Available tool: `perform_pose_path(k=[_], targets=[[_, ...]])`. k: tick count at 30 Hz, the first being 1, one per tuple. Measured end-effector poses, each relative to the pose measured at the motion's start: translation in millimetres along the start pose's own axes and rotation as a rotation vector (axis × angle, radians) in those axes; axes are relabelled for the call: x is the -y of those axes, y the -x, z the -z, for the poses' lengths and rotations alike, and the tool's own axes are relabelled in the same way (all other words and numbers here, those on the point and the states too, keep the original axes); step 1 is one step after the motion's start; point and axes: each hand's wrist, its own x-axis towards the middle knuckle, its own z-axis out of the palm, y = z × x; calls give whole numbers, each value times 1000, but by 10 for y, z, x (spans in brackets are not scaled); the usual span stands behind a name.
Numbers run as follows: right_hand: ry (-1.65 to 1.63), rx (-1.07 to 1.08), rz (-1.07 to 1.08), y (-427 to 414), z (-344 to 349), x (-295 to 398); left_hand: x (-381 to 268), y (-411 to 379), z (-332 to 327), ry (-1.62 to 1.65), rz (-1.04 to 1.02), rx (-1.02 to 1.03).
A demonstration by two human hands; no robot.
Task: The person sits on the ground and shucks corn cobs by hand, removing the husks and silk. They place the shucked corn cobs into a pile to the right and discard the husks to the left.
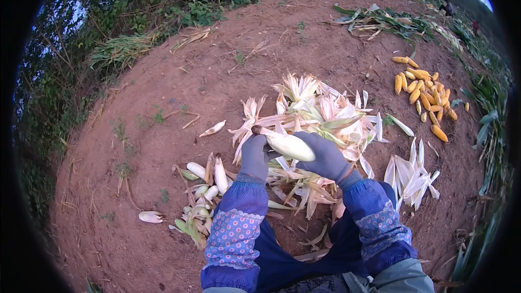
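Note:
An ear of corn in its pale husk [290, 145] is held crosswise between my gloved hands, its dark silk tip pointing left. My left hand [256, 155] grips it near that tip. Around its thicker right end my right hand [323, 155] is closed, with the thumb side on top. Beneath and beyond the ear spreads a heap of stripped husks [325, 116], cream and pinkish. Beside my left forearm lies a pile of unhusked ears [205, 195]. The palms and some fingertips are hidden.
Bare yellow corn cobs [431, 91] lie piled on reddish soil [163, 89] at the right. A separate husk bunch [413, 175] sits by my right knee. One husked ear [151, 217] lies far left. Cut stalks [384, 22] and shrubs [101, 12] edge the ground; distant figures show upper right.

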Motion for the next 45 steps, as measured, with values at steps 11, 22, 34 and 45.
perform_pose_path(k=[11,22,34,45], targets=[[283,-110,-28,70,-104,216,179,-187,-1,210,1,-119],[1,-273,-142,-2,-394,-68,221,-74,-89,396,-31,-131],[-564,-454,-322,-205,-406,-256,350,-42,-152,390,-24,207],[-975,-917,-571,-216,77,-830,90,-122,406,539,-30,44]])
